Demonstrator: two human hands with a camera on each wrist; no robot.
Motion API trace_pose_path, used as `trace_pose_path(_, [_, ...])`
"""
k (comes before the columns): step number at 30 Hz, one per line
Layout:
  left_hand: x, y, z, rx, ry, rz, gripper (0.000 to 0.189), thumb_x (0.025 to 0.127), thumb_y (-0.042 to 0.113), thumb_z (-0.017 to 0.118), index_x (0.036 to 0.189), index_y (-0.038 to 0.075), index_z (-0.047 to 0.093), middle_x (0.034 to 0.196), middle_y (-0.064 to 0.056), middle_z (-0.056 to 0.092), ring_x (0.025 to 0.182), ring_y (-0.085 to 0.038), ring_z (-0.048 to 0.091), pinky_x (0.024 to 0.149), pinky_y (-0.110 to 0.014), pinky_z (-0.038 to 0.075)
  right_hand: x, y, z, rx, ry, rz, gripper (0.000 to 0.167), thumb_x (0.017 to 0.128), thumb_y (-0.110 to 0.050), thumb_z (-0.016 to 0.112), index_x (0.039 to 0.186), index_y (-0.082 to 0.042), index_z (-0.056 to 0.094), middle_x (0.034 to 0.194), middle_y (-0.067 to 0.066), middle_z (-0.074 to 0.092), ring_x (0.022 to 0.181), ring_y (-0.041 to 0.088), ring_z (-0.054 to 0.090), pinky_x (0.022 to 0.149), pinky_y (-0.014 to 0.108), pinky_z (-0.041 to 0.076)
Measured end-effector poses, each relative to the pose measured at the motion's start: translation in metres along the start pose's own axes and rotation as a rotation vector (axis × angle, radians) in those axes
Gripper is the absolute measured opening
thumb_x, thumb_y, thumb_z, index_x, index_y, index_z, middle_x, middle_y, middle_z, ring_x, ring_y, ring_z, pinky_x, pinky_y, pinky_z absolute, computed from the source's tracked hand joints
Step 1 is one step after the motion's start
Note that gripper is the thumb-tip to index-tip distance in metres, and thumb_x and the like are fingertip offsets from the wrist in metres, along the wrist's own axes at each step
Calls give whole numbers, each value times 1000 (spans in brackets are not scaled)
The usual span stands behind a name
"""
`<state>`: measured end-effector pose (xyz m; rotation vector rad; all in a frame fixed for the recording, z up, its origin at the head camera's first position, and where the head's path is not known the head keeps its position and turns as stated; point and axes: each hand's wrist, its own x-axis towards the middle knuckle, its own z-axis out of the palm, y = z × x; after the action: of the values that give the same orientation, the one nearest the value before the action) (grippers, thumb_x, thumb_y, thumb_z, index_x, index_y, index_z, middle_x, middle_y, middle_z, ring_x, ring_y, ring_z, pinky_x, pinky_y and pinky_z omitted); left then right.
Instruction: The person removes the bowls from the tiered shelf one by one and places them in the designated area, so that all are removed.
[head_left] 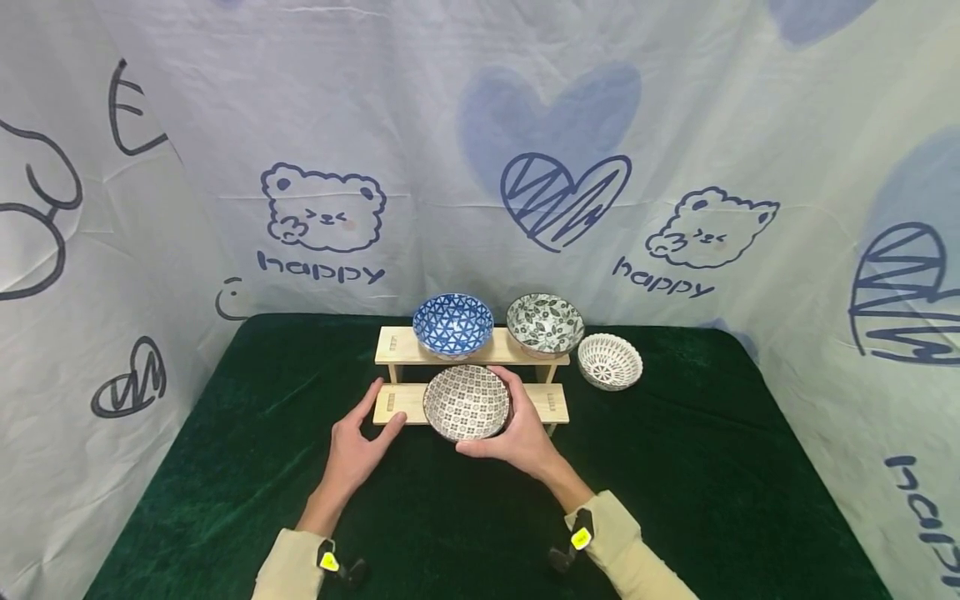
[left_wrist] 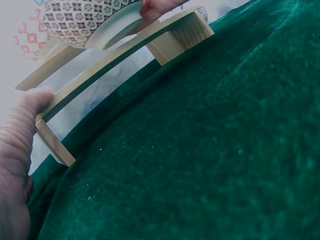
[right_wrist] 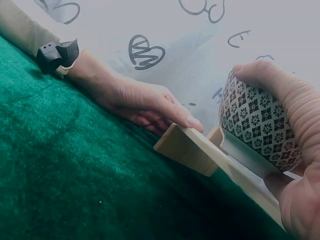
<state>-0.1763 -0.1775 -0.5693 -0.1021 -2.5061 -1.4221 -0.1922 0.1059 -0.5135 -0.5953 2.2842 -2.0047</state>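
Observation:
My right hand [head_left: 525, 437] grips a bowl [head_left: 467, 403] with a small dark flower pattern, thumb at the front rim and fingers around its right side. The bowl is tilted, its foot close over the lower step of a two-tier wooden stand [head_left: 551, 403]. At the left end of that step, my left hand [head_left: 354, 450] holds the board between thumb and fingers. The left thumb [left_wrist: 39, 100] lies on the board's corner in the left wrist view. On the upper step stand a blue-and-white triangle-patterned bowl [head_left: 453, 325] and a leaf-patterned bowl [head_left: 545, 325].
A smaller white bowl with dark strokes [head_left: 610, 362] sits on the green velvet cloth [head_left: 675, 467], right of the stand. White fabric with printed hearts and bears [head_left: 435, 167] hangs behind and at both sides.

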Motion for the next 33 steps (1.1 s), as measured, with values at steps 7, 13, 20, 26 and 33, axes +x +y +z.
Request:
trace_pose_path(7, [1,1,0,-3,1,14,77,97,42,75,160,13,44,160,-9,48,147,-34,46,120,-58,37,-4,-1,-11,-9,21,11,109,65,-14,100,154,-16,38,151,8,50,137,28,50,119,53,37])
trace_pose_path(13, [0,1,-1,-9,-11,-3,77,97,44,74,161,15,43,162,-7,46,149,-32,45,121,-57,36,-10,-2,-19,5,33,27,109,65,-12,100,154,-15,37,151,10,49,137,29,50,116,32,41])
trace_pose_path(20, [-1,0,-2,-8,-14,0,77,97,44,74,161,14,43,162,-7,46,149,-33,44,121,-57,35,-17,-1,-27,-39,82,37,111,65,-13,100,155,-12,36,152,10,47,136,31,48,118,45,40])
trace_pose_path(26, [-1,0,-2,-4,-18,0,77,97,44,74,161,14,42,162,-7,45,149,-32,44,121,-58,36,-26,-2,-35,-76,116,69,109,67,-14,98,156,-14,34,154,10,44,139,33,45,119,58,37])
trace_pose_path(33, [0,1,-2,-8,-14,4,77,97,43,75,161,14,43,162,-6,45,149,-32,44,121,-57,36,-33,-2,-47,-92,162,55,108,69,-12,97,157,-13,33,155,11,44,141,33,45,119,55,37])
